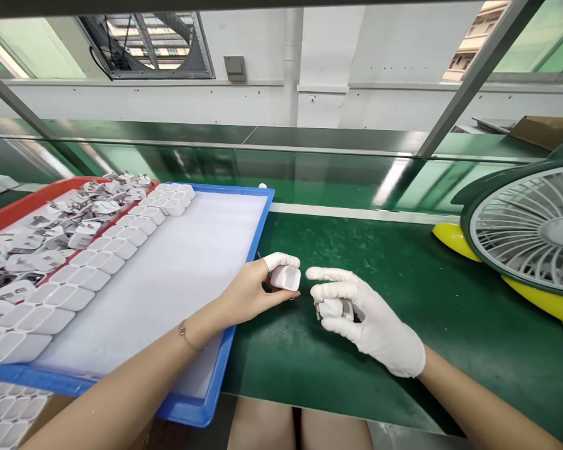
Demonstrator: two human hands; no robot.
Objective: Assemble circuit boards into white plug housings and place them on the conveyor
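My left hand (248, 289), bare apart from a white finger cover, is closed on a small white plastic casing (286, 279) with rounded corners. In my gloved right hand (380, 328), a small white plug part (331, 309) with bits of metal and red sits between the thumb and fingers. The two hands are a short way apart above the green worktop (394, 250). To the left, rows of similar white casings (87, 278) stand along the left side of a blue-rimmed tray (268, 209).
A red tray (59, 187) heaped with loose white plug parts (56, 234) lies beyond the casings. At the right stands a fan (539, 225) with yellow feet. More white casings (9, 406) fill a box below the blue tray. A raised glossy ledge (309, 181) runs along the back.
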